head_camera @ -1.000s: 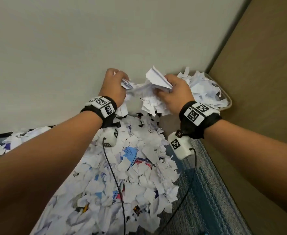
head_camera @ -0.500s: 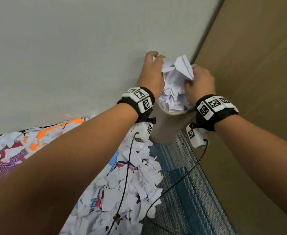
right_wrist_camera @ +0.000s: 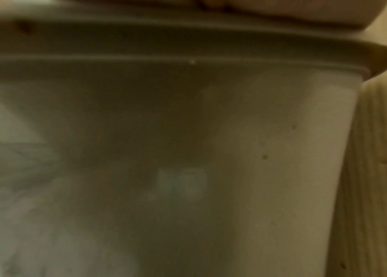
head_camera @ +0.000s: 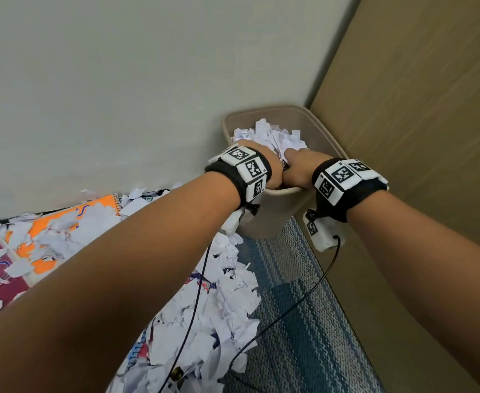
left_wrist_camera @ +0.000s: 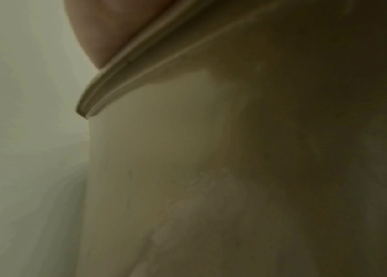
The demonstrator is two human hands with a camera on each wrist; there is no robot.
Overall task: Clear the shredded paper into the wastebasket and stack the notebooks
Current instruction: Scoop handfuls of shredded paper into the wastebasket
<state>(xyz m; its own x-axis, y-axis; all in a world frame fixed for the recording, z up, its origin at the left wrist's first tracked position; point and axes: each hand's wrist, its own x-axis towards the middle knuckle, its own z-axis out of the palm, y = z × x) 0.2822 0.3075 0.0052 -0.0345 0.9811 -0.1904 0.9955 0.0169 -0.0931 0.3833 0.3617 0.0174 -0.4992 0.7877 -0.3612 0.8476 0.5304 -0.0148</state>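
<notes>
A beige wastebasket (head_camera: 312, 114) stands in the corner, heaped with shredded paper (head_camera: 270, 137). My left hand (head_camera: 264, 163) and right hand (head_camera: 298, 165) are side by side inside its near rim, sunk into the paper with the fingers hidden. The left wrist view shows the basket's rim (left_wrist_camera: 140, 75) under the heel of my left hand (left_wrist_camera: 107, 28); the right wrist view shows the rim (right_wrist_camera: 187, 43) below my right hand (right_wrist_camera: 282, 11). More shredded paper (head_camera: 205, 321) covers the floor at left, over an orange notebook (head_camera: 60, 222) and a maroon one (head_camera: 0, 285).
A pale wall (head_camera: 120, 80) runs behind the basket and a brown panel (head_camera: 417, 137) closes the right side. Blue-grey striped carpet (head_camera: 304, 336) lies in front of the basket. Black wrist-camera cables (head_camera: 290, 307) hang across the carpet and the paper.
Both hands carried a bundle of shredded paper from above the floor pile to the wastebasket and have pushed down into it. The view has swung right, showing the notebooks at left.
</notes>
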